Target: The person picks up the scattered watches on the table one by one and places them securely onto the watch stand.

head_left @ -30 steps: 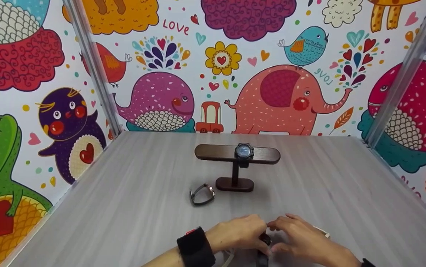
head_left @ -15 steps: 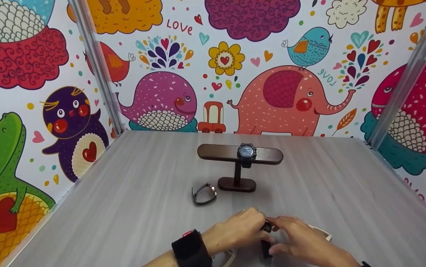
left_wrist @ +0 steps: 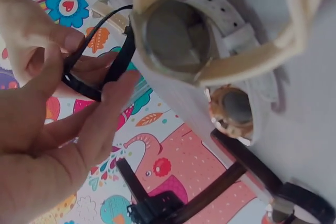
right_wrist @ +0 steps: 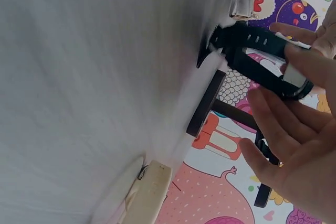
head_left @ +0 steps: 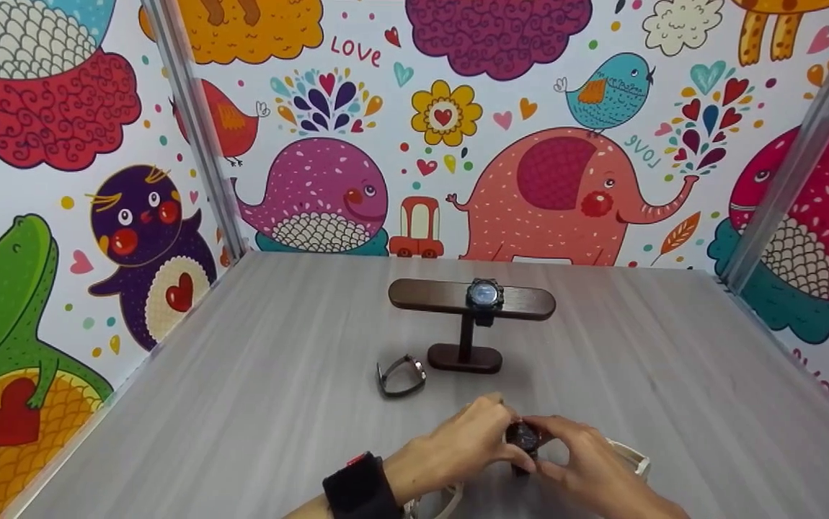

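A black watch (head_left: pixel 522 437) is between both hands near the front of the table, its dark face turned up. My left hand (head_left: pixel 468 447) pinches it from the left side, while my right hand (head_left: pixel 591 461) grips its case from the right with thumb and fingers. Its closed black strap (right_wrist: pixel 260 72) hangs as a loop in the right wrist view, close over the table. Farther back stands a dark brown watch stand (head_left: pixel 429 295), with a chunky black watch (head_left: pixel 484 294) around the right part of its bar.
A dark-strapped watch (head_left: pixel 401 378) lies on the table left of the stand's base. A cream watch (left_wrist: pixel 176 35) lies near the left forearm, with a white-strapped watch (left_wrist: pixel 236 106) close by. Another cream strap (head_left: pixel 631 455) lies beyond the right hand. Patterned panels enclose the table.
Both hands have moved slightly forward, bringing the held watch away from the front edge. Its face has come into view between the fingers. The stand and its watch keep their place.
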Demonstrator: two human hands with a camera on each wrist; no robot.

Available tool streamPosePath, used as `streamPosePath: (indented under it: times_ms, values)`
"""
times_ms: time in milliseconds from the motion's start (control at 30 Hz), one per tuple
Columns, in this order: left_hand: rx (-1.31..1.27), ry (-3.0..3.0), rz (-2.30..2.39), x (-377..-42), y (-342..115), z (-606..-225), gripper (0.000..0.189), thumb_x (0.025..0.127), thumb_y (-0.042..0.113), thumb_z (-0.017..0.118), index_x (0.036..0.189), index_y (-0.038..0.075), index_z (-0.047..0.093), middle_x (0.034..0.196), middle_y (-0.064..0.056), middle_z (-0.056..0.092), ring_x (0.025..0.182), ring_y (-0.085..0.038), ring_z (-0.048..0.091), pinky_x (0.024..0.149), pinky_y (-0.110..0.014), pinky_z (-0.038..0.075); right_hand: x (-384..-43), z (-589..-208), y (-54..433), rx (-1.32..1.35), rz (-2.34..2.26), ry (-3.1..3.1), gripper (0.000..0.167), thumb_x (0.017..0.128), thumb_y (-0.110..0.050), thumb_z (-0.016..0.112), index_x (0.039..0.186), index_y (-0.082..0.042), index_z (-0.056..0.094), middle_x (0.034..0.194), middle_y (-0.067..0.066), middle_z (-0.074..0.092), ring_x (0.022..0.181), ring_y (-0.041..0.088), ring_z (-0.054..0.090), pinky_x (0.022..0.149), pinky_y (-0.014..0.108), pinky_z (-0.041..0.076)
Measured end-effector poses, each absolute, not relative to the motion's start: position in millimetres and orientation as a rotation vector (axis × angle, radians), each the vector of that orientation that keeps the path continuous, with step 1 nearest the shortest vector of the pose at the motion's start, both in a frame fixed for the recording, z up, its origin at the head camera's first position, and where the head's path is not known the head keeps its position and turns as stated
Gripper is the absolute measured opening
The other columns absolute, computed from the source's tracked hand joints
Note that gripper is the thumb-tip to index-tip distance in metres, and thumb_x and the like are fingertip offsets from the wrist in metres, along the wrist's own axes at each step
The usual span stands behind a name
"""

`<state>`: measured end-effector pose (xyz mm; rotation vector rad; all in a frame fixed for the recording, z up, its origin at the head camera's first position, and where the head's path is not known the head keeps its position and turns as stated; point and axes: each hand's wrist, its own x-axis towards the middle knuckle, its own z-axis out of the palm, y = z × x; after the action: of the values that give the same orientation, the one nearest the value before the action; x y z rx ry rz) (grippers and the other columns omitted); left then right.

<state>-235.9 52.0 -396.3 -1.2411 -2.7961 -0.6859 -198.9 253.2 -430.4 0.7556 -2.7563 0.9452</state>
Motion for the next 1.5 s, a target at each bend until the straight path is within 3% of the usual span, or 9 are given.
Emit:
streamPosePath:
  times_ms: [133,333,567,867,1000,1133,1233,1400,1500]
  values:
    - [-1.262,-2.746,-0.731,-234.7,48.8,-393.0,0.034,0.077,0.028,0.084,0.107,0.013,0.079,0.080,0.003,0.061,0.071,0.003,0.040,0.058,-0.008,0.039,-197.5,-431.6,254.0,0.760,0.954,-2.697,0.041,0.086,-0.010,0.077,0.124,0.000,0.066,0.113,0.013,0.073,0.094,0.017,0.072,0.077,0.035,0.061]
    - [-1.255,-2.758,-0.767,-231.5,47.0,-393.6,0.035,0.076,0.024,0.087,0.108,0.012,0.078,0.083,0.002,0.064,0.076,0.002,0.049,0.061,-0.005,0.043,-195.2,-430.0,252.5,0.718,0.963,-2.733,0.044,0.085,-0.011,0.078,0.126,-0.002,0.065,0.116,0.010,0.072,0.097,0.016,0.071,0.081,0.037,0.061]
    - [-1.287,-2.686,-0.734,-228.7,39.2,-396.6,0.041,0.078,0.021,0.086,0.117,0.013,0.075,0.086,0.001,0.062,0.075,0.005,0.048,0.062,-0.003,0.041,-191.3,-425.2,251.9,0.744,1.063,-2.703,0.050,0.087,-0.031,0.078,0.129,-0.009,0.063,0.119,0.006,0.070,0.101,0.006,0.065,0.083,0.030,0.059]
    - [-1.415,-2.478,-0.768,-230.0,29.8,-404.4,0.049,0.082,0.016,0.083,0.129,0.008,0.068,0.099,-0.004,0.061,0.087,-0.002,0.062,0.076,0.002,0.044,-186.4,-422.7,249.4,0.675,0.809,-2.642,0.053,0.081,-0.034,0.083,0.127,-0.015,0.065,0.118,-0.002,0.071,0.102,0.017,0.067,0.083,0.039,0.057]
    - [-1.398,-2.446,-0.788,-230.9,27.8,-406.1,0.051,0.082,0.016,0.083,0.130,0.008,0.067,0.101,-0.003,0.062,0.090,-0.001,0.063,0.078,0.001,0.046,-186.2,-421.1,247.3,0.652,0.734,-2.598,0.053,0.077,-0.030,0.087,0.124,-0.017,0.067,0.116,-0.006,0.071,0.101,0.016,0.067,0.085,0.040,0.054]
    - [-1.342,-2.404,-0.651,-235.1,26.1,-406.4,0.053,0.082,0.025,0.083,0.130,0.010,0.067,0.110,-0.001,0.064,0.098,-0.004,0.063,0.083,-0.003,0.048,-187.1,-421.2,247.3,0.615,0.681,-2.564,0.054,0.073,-0.026,0.090,0.122,-0.017,0.069,0.114,-0.006,0.073,0.100,0.016,0.067,0.083,0.041,0.056]
    - [-1.273,-2.367,-0.612,-243.1,20.9,-405.6,0.056,0.081,0.028,0.083,0.132,0.010,0.065,0.119,-0.003,0.063,0.109,-0.011,0.063,0.095,-0.013,0.052,-188.7,-422.7,249.0,0.578,0.659,-2.533,0.054,0.069,-0.021,0.092,0.119,-0.017,0.071,0.112,-0.006,0.074,0.098,0.017,0.067,0.080,0.040,0.057]
    - [-1.146,-2.314,-0.669,-267.0,2.5,-399.9,0.057,0.081,0.021,0.082,0.132,0.005,0.062,0.124,-0.010,0.063,0.117,-0.021,0.062,0.106,-0.031,0.052,-193.9,-424.5,255.0,0.548,0.657,-2.492,0.054,0.066,-0.014,0.093,0.116,-0.017,0.073,0.109,-0.008,0.075,0.094,0.012,0.067,0.077,0.035,0.057]
    - [-1.052,-2.280,-0.670,-284.9,-10.8,-395.5,0.053,0.081,0.018,0.081,0.129,0.004,0.064,0.124,-0.012,0.063,0.117,-0.025,0.061,0.105,-0.035,0.053,-197.5,-425.2,259.0,0.538,0.662,-2.502,0.054,0.068,-0.014,0.091,0.118,-0.016,0.072,0.109,-0.008,0.075,0.095,0.010,0.067,0.077,0.033,0.055]
